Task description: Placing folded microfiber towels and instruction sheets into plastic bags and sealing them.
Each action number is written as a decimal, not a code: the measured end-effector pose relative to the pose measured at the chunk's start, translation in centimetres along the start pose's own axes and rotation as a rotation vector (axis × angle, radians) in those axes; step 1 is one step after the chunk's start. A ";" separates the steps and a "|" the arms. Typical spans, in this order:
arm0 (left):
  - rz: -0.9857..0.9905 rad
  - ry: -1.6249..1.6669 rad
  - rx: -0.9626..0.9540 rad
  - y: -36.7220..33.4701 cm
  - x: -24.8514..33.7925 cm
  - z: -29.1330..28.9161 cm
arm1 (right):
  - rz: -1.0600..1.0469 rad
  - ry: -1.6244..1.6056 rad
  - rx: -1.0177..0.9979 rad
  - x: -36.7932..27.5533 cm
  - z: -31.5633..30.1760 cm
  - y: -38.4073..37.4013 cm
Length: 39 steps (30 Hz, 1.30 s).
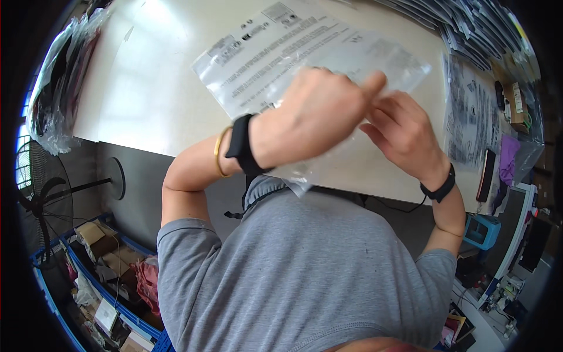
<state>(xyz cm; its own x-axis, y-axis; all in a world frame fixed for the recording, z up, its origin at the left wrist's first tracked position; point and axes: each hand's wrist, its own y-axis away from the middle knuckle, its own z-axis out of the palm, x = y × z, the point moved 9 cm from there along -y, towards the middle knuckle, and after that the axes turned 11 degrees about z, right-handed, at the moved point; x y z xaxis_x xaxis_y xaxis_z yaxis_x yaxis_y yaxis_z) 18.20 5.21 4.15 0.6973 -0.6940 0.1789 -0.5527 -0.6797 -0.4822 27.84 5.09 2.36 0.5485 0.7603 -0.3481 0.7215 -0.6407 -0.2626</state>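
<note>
two hands close together over the desk (146, 76), fingertips almost meeting. left fingers (375, 83) curled, motion-blurred, can't tell if they pinch anything. right fingers (400, 107) bent in toward the thumb, can't tell if plastic is between them. left hand (319, 111) is palm-down and in front of part of the clear printed bag (264, 67); right hand (410, 138) is just beside the bag's right end. bag lies slanted on the desk, beyond the hands. clear plastic also pokes out under the left hand at the near desk edge; can't tell if same piece. left wrist: black watch (240, 145), gold bangle (221, 152). right wrist: black band (440, 186). further out, right side of desk: printed plastic packages (466, 111) lying flat, stack of grey packages (469, 29) beyond, purple cloth (508, 159) near the edge. left side of desk: dark items in clear wrap (61, 82). below left: black fan (41, 193), blue-rimmed bins (97, 273) with boxes.
</note>
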 end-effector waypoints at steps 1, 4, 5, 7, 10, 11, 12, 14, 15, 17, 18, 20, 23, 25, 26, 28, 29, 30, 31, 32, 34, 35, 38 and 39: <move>-0.011 0.123 -0.156 -0.4 1.0 1.2 | 0.033 0.038 -0.049 1.0 1.3 -0.2; 0.016 0.273 -0.234 -0.2 0.7 2.4 | 0.081 0.139 -0.097 3.8 3.8 0.2; 0.044 0.317 -0.174 0.5 -0.1 2.7 | 0.105 0.182 -0.110 4.9 4.5 0.4; 0.086 0.345 -0.101 1.9 -2.0 3.4 | 0.121 0.241 -0.106 6.0 4.7 0.3; -0.057 -0.038 -0.525 5.2 -5.6 7.4 | 0.128 0.320 -0.153 6.1 4.9 0.5; -0.078 -0.021 -0.599 6.0 -6.1 7.9 | 0.124 0.335 -0.140 6.1 5.0 0.6; -0.099 -0.004 -0.673 6.8 -6.4 8.4 | 0.155 0.334 -0.157 6.4 5.3 0.6; -0.095 0.011 -0.737 7.4 -6.9 8.5 | 0.237 0.332 -0.190 7.7 5.7 0.7; -0.112 0.012 -0.743 7.6 -7.4 8.2 | 0.246 0.348 -0.178 8.3 5.4 0.5; -0.147 0.028 -0.750 7.8 -7.8 8.1 | 0.167 0.234 -0.252 9.0 5.2 0.4; -0.132 0.026 -0.741 7.7 -7.7 7.9 | 0.125 0.171 -0.287 8.9 4.7 0.0; -0.165 0.029 -0.735 7.8 -7.7 7.6 | 0.249 0.025 -0.404 10.6 1.8 -1.1; -0.207 0.038 -0.721 8.5 -8.2 7.4 | 0.454 -0.259 -0.437 13.3 -3.7 -4.2; -0.237 0.061 -0.712 8.8 -8.5 7.2 | 0.404 -0.093 -0.034 15.1 -10.3 -7.1; -0.233 0.061 -0.704 8.8 -8.5 7.1 | 0.360 0.017 0.158 16.1 -13.5 -8.3; -0.233 0.054 -0.697 8.6 -8.4 6.8 | 0.152 0.411 0.545 18.6 -19.3 -8.6; -0.239 0.054 -0.693 8.6 -8.5 6.7 | 0.195 0.553 0.611 20.8 -21.1 -8.5; -0.243 0.054 -0.689 8.7 -8.6 6.7 | 0.234 0.691 0.672 22.2 -22.4 -8.4; -0.244 0.060 -0.676 8.9 -8.6 6.7 | 0.223 0.689 0.669 23.0 -22.8 -8.4; -0.243 0.066 -0.665 9.1 -8.6 6.6 | 0.467 0.650 0.595 26.0 -23.5 -8.3; -0.247 0.071 -0.651 9.3 -8.9 6.5 | 0.704 0.603 0.512 29.5 -23.9 -7.5; -0.253 0.071 -0.653 9.4 -9.1 6.3 | 0.750 0.593 0.467 30.6 -23.7 -7.2; -0.264 0.079 -0.658 9.7 -9.2 6.1 | 0.846 0.577 0.370 32.7 -23.0 -5.9; -0.265 0.077 -0.668 9.8 -9.3 6.0 | 0.730 0.550 0.464 31.9 -23.4 -5.8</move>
<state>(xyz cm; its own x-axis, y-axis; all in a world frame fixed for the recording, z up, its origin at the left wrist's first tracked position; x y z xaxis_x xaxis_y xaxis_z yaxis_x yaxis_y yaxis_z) 9.07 6.41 -7.42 0.8260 -0.4841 0.2886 -0.5478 -0.8101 0.2089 51.03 35.58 13.88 0.9905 0.0377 -0.1320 -0.0361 -0.8564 -0.5150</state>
